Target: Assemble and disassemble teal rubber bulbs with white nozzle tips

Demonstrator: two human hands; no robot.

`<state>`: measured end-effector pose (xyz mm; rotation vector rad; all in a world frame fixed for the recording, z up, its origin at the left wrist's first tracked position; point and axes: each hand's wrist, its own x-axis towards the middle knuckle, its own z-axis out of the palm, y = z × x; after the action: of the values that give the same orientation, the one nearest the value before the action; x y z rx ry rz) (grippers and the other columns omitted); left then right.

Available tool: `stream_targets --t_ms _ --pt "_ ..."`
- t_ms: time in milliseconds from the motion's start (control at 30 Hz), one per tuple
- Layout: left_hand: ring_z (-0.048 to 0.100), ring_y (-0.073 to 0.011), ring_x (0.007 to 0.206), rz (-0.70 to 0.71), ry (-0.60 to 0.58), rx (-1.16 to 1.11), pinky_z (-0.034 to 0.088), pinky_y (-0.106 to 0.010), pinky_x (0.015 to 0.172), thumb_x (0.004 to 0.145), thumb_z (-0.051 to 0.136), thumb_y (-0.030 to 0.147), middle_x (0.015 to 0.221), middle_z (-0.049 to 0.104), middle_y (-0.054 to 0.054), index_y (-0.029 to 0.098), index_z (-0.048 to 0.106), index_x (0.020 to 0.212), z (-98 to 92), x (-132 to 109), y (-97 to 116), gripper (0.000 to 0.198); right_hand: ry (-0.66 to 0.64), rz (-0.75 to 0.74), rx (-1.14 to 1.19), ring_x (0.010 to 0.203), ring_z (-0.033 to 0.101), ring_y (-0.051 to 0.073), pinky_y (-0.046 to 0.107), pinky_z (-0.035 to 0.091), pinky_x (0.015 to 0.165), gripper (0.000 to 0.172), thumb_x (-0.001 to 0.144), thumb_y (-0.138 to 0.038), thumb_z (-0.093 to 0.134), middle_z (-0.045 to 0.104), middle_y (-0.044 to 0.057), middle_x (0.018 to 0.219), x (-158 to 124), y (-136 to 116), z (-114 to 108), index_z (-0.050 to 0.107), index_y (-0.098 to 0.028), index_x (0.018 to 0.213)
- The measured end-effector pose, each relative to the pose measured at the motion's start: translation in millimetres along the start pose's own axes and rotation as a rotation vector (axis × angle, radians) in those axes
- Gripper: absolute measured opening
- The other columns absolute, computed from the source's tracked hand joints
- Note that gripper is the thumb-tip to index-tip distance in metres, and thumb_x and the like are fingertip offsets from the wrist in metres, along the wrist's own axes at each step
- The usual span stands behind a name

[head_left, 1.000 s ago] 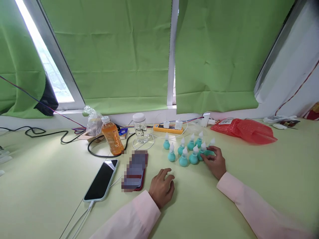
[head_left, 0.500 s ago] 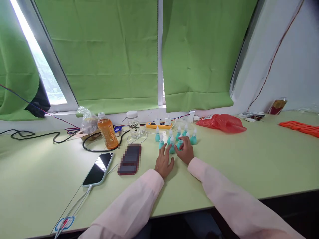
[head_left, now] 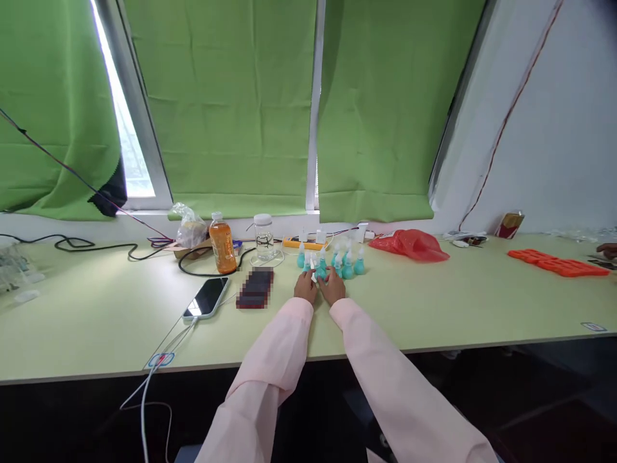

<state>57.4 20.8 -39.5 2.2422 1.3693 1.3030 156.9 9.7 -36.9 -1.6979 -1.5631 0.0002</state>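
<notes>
Small teal squeeze bottles (head_left: 348, 267) with whitish pointed tips stand upright in a close cluster on the pale green table. My left hand (head_left: 305, 287) rests at the cluster's near left edge, fingers stretched forward against the front bottles. Beside it, my right hand (head_left: 332, 287) has its fingers apart and touches bottles at the near side. Between the two hands sits one teal bottle (head_left: 321, 272), with a small white piece (head_left: 313, 276) next to my left fingertips. My fingers partly cover the front bottles, so the exact contact is unclear.
Left of the cluster are a lidded clear jar (head_left: 263, 241), an orange drink bottle (head_left: 222, 244), a blurred-out dark object (head_left: 255, 288) and a phone (head_left: 206, 298) on cables. A yellow power strip (head_left: 304, 244) lies behind. At right are a red bag (head_left: 409, 245), orange trays (head_left: 559, 263) and another person's hand (head_left: 608, 249).
The camera view has pulled back, showing more of the table's ends. My hands have drawn closer together at the near side of the cluster; my right hand has left the bottle it was fingering.
</notes>
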Motion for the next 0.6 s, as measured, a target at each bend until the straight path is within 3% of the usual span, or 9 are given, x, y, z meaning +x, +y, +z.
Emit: stream_targets --t_ms 100,167,233,400,600 --pt "0.041 -0.0239 0.105 -0.040 0.102 0.040 0.036 -0.037 0.086 0.070 0.042 0.006 0.113 0.042 -0.014 0.014 0.038 0.115 -2.7 11 -7 0.046 -0.040 0.079 -0.001 0.073 0.056 0.020 0.028 0.039 0.059 0.043 0.075 -0.034 0.045 0.059 0.005 0.074 6 1 3 0.037 -0.014 0.112" --pt "0.032 -0.0258 0.113 -0.084 0.153 0.060 0.029 -0.040 0.092 0.072 0.043 0.010 0.122 0.032 -0.017 0.011 0.025 0.123 -2.0 18 -13 0.054 -0.074 0.133 -0.008 0.078 0.056 0.022 0.029 0.038 0.061 0.048 0.073 -0.038 0.048 0.060 0.008 0.081 9 2 7 0.036 -0.015 0.114" --pt "0.031 -0.0257 0.115 -0.117 0.150 0.061 0.026 -0.041 0.094 0.073 0.046 0.014 0.123 0.032 -0.017 0.010 0.019 0.125 1.5 24 -20 0.059 -0.105 0.166 -0.018 0.084 0.055 0.025 0.030 0.037 0.063 0.052 0.072 -0.041 0.049 0.059 0.011 0.088 11 2 10 0.036 -0.016 0.116" --pt "0.046 -0.0182 0.101 -0.135 0.044 -0.002 0.038 -0.031 0.086 0.074 0.050 0.016 0.107 0.051 -0.009 0.017 0.032 0.119 11.8 32 -33 0.049 -0.128 0.179 -0.026 0.087 0.054 0.027 0.030 0.036 0.064 0.048 0.071 -0.043 0.049 0.060 0.011 0.088 15 4 15 0.042 -0.018 0.111" --pt "0.053 -0.0161 0.085 -0.171 0.025 -0.024 0.046 -0.035 0.072 0.081 0.045 0.026 0.100 0.052 -0.007 0.014 0.046 0.105 8.0 33 -38 0.027 -0.082 0.186 0.037 0.073 0.055 0.019 0.025 0.034 0.056 0.029 0.072 -0.040 0.046 0.059 0.002 0.071 15 7 13 0.050 -0.021 0.094"
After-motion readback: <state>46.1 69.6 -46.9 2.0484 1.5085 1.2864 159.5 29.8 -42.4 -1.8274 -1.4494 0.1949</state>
